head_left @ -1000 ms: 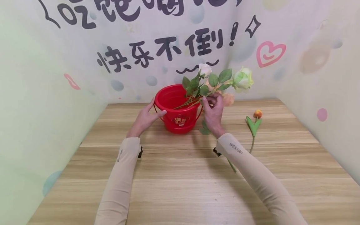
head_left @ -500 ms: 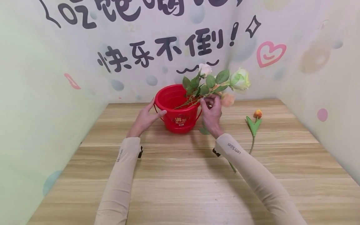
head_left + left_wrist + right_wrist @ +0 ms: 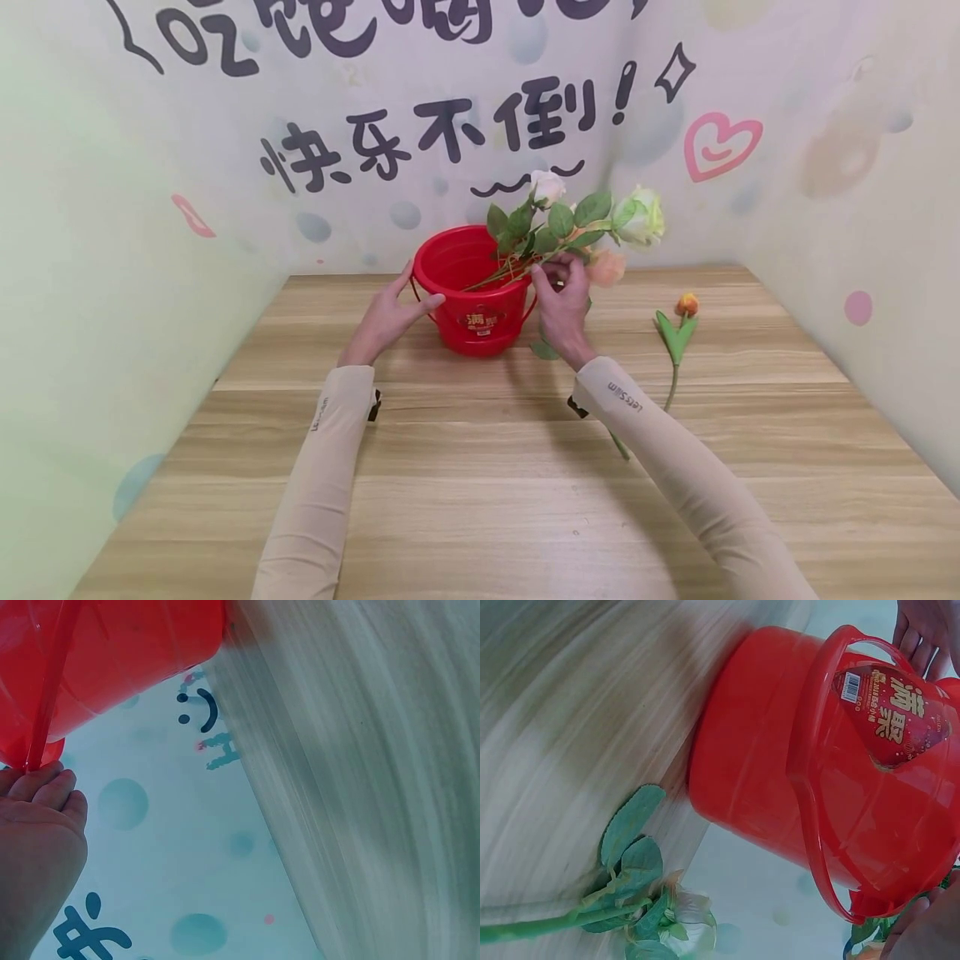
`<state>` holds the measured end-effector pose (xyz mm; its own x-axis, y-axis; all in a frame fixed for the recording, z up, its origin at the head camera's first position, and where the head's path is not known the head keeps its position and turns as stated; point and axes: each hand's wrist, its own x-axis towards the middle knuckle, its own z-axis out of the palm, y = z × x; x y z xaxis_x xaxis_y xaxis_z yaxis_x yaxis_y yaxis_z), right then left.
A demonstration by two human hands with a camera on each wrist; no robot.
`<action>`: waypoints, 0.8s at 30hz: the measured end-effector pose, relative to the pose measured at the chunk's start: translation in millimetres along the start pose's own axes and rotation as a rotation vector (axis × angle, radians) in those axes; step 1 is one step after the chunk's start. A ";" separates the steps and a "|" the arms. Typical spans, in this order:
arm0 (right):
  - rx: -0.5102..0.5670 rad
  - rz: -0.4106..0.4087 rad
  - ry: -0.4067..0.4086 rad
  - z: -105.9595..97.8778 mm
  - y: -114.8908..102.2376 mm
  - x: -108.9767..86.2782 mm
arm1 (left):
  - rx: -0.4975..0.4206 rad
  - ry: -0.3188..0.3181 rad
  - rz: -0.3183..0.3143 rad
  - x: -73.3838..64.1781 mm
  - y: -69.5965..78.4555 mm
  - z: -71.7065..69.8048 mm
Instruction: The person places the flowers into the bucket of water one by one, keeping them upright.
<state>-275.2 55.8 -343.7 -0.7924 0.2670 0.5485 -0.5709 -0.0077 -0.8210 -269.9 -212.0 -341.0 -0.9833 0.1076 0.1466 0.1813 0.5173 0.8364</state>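
A red bucket (image 3: 480, 312) stands upright at the table's back, near the wall. My left hand (image 3: 386, 321) holds its left rim, fingers at the side and thumb toward the front. At the right rim my right hand (image 3: 564, 302) pinches the stem of a rose, and the stem slants down into the bucket. A pale green-white rose bloom (image 3: 639, 217) leans out to the right. A white rose (image 3: 547, 188) rises from the bucket beside it, and a peach rose (image 3: 606, 267) shows behind my right hand, which hides part of the stems.
An orange tulip (image 3: 677, 333) lies on the table at the right, its lower stem under my right forearm. A further rose (image 3: 692, 921) with a green stem lies near the bucket, mostly hidden by my right arm in the head view. A printed cloth wall (image 3: 405, 167) rises behind.
My right hand has shifted slightly left toward the rim. The green-white bloom has moved left and a little lower. My left hand and the bucket have stayed put.
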 end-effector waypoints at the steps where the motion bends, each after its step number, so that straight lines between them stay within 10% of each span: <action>1: -0.004 0.002 -0.002 -0.1 -0.1 -0.1 | -0.001 -0.002 -0.001 0.1 -0.1 0.0; 24: -0.067 0.134 -0.068 -2.6 -10.6 3.2 | -0.003 0.000 0.002 -1.0 0.5 0.1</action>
<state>-271.2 59.2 -333.6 -0.8745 0.2022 0.4408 -0.4452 0.0259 -0.8951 -268.8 -211.8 -340.7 -0.9829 0.1087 0.1484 0.1834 0.5145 0.8376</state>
